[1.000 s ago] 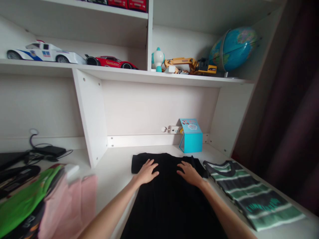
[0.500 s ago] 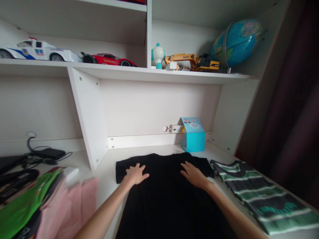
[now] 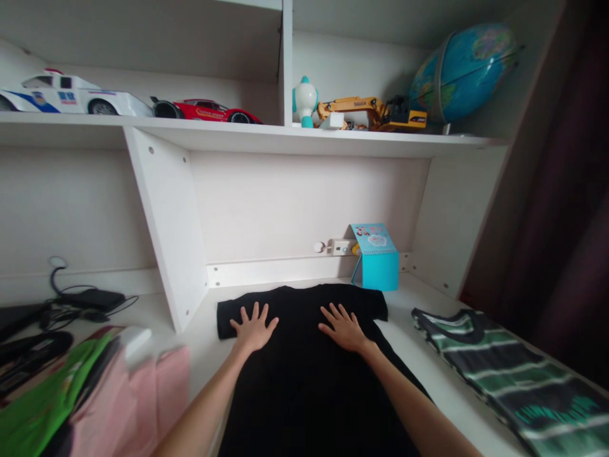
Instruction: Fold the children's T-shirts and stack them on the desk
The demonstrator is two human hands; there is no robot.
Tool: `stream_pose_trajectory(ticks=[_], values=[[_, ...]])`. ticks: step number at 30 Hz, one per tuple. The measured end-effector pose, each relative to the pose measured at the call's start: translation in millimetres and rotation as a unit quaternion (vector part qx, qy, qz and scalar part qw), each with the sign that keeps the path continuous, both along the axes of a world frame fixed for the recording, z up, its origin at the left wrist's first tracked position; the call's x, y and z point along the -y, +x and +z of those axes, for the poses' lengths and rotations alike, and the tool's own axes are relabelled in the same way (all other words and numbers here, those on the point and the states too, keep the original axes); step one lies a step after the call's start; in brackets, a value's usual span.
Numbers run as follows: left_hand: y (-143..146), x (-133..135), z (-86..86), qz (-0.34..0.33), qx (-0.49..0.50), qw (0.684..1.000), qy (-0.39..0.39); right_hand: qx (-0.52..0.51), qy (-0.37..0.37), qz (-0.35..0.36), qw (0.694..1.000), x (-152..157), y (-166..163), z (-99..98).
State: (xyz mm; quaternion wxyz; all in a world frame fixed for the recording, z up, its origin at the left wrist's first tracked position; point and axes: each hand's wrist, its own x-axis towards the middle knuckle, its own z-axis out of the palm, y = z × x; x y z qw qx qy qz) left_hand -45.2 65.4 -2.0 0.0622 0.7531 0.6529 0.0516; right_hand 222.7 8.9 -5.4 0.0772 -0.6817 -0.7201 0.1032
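Observation:
A black T-shirt (image 3: 304, 374) lies spread out on the white desk (image 3: 404, 355), with its shoulders and short sleeves toward the back. My left hand (image 3: 254, 327) rests flat on its upper left part, near the left sleeve, fingers spread. On the upper right part lies my right hand (image 3: 343, 327), also palm down with its fingers apart. Neither hand grips the cloth. The shirt's lower end runs out of view at the bottom, partly behind my forearms.
To the right lies a folded green and grey striped T-shirt (image 3: 509, 368). Pink clothing (image 3: 137, 400) and a green garment (image 3: 61, 387) lie at left, near a black power adapter (image 3: 98, 298). A blue desk calendar (image 3: 379, 270) stands behind. Overhead, a shelf (image 3: 238, 136) holds toys and a globe (image 3: 469, 73).
The black T-shirt's right sleeve has moved left, away from the striped shirt. My right hand has also shifted left. Both hands' fingers are spread wider, and the camera view has shifted slightly.

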Motion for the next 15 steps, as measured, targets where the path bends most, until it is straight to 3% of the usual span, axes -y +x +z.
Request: stream_pose_trajectory(ticks=[5,8,11,13,15], values=[[-4.0,-5.9,-2.8,0.01,0.008,1.0,0.026,0.011,0.011,-0.008,1.0,-8.0,-4.7,10.8],[-3.7,-7.5,-4.4,0.014,0.009,1.0,0.022,0.014,0.013,0.003,1.0,11.1,-28.1,23.9],[-3.2,-8.3,-5.3,0.012,0.006,1.0,0.024,-0.002,0.026,0.106,0.994,59.8,-69.1,25.8],[-3.5,-7.5,-5.1,0.011,0.004,1.0,0.023,-0.03,0.056,0.214,0.975,98.3,-93.5,16.3],[-5.1,-5.5,-3.0,0.006,0.004,1.0,0.01,-0.037,0.096,0.264,0.959,129.7,-106.9,-0.6]])
